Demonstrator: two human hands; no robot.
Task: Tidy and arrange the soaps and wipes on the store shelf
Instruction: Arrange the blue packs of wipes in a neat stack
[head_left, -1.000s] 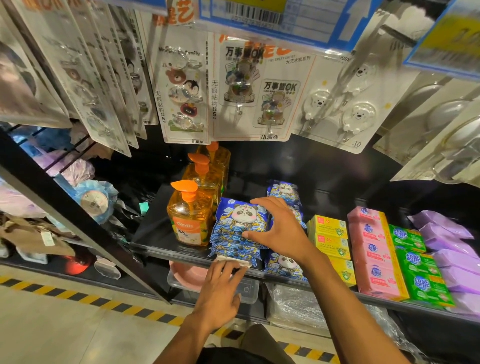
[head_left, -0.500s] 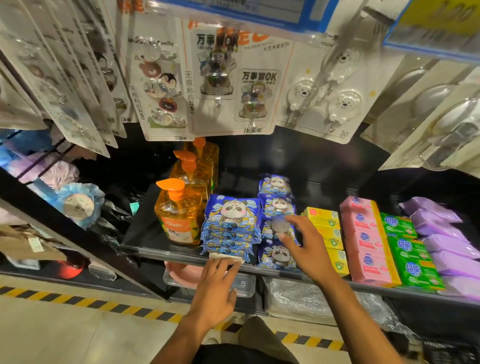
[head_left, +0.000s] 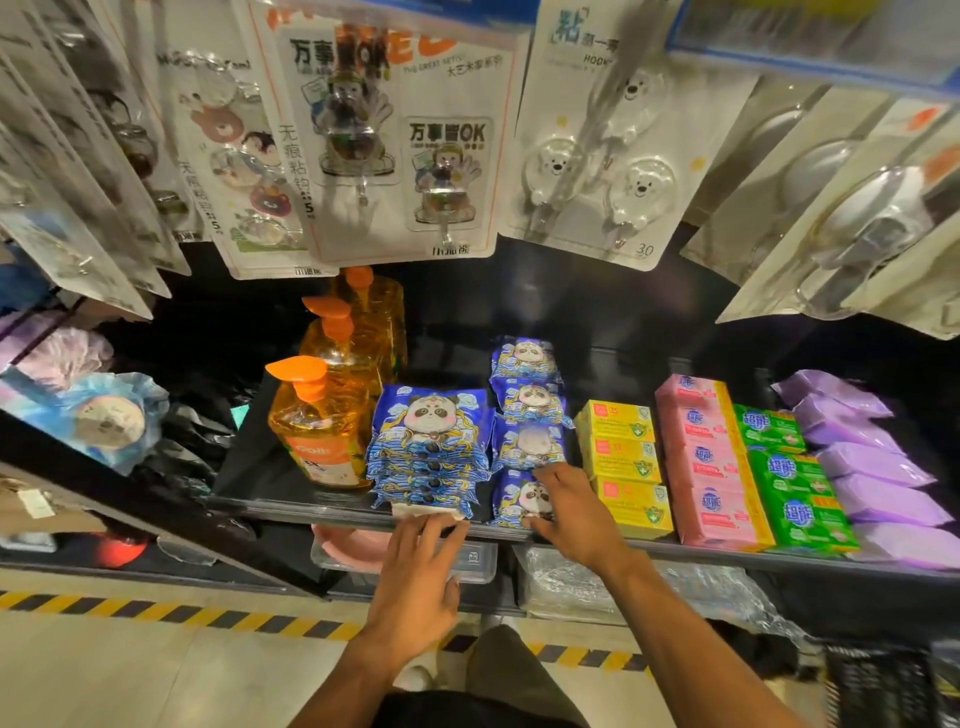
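A stack of blue panda wipe packs (head_left: 431, 436) stands on the black shelf (head_left: 270, 488), right of the orange soap bottles (head_left: 322, 421). My left hand (head_left: 421, 577) presses straight fingers against the stack's front bottom edge. A row of smaller panda wipe packs (head_left: 527, 410) runs back beside it. My right hand (head_left: 571, 514) lies on the front pack of that row (head_left: 511, 501), fingers spread over it. Yellow soap boxes (head_left: 621, 457), pink soap bars (head_left: 709, 467), green soap bars (head_left: 784, 467) and purple wipe packs (head_left: 872, 462) line up to the right.
Carded adhesive hooks (head_left: 395, 140) hang low over the back of the shelf. A pink dish in a clear box (head_left: 353, 551) and plastic-wrapped goods (head_left: 571, 577) sit on the shelf below. Bath puffs (head_left: 98, 415) are at left. Yellow-black floor tape (head_left: 156, 613) marks the aisle.
My right hand has moved from the top of the tall stack rightward and down to the front pack of the neighbouring row. My left hand stays at the stack's front edge.
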